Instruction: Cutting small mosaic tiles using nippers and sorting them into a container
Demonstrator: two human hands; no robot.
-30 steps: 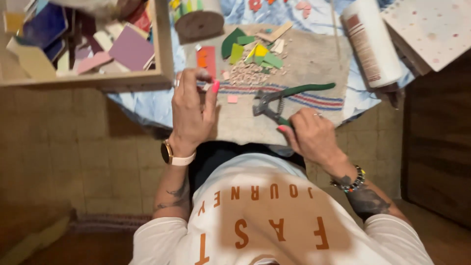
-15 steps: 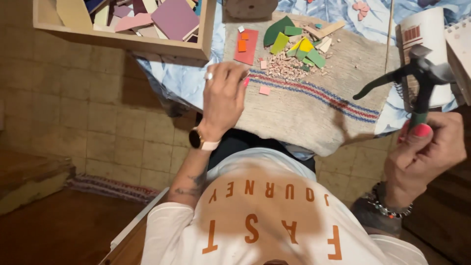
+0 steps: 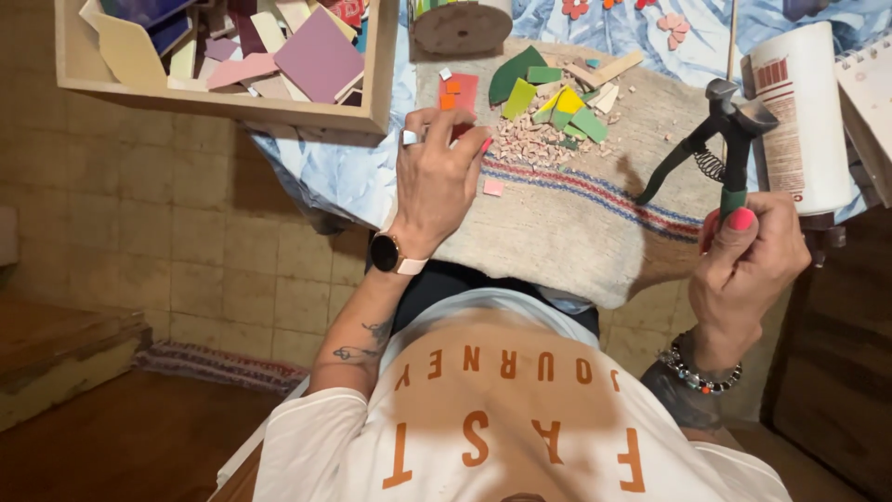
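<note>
My left hand (image 3: 437,177) rests palm down on the beige woven cloth (image 3: 576,223), fingers curled near a red tile (image 3: 458,91) and beside a heap of small pink chips (image 3: 525,147). A single pink chip (image 3: 492,187) lies just right of that hand. My right hand (image 3: 748,256) is raised off the table at the right and grips the green handles of tile nippers (image 3: 720,139), jaws pointing up. Green, yellow and tan tile pieces (image 3: 557,93) lie at the far side of the cloth.
A wooden tray (image 3: 223,98) holding several coloured tile pieces stands at the upper left. A wooden disc-topped container (image 3: 462,26) sits behind the cloth. A white cylindrical can (image 3: 797,112) stands at the right, next to a notebook (image 3: 869,93). Tiled floor lies below left.
My right hand has lifted the nippers off the cloth and carried them up and to the right. My left hand stays on the cloth near the red tile.
</note>
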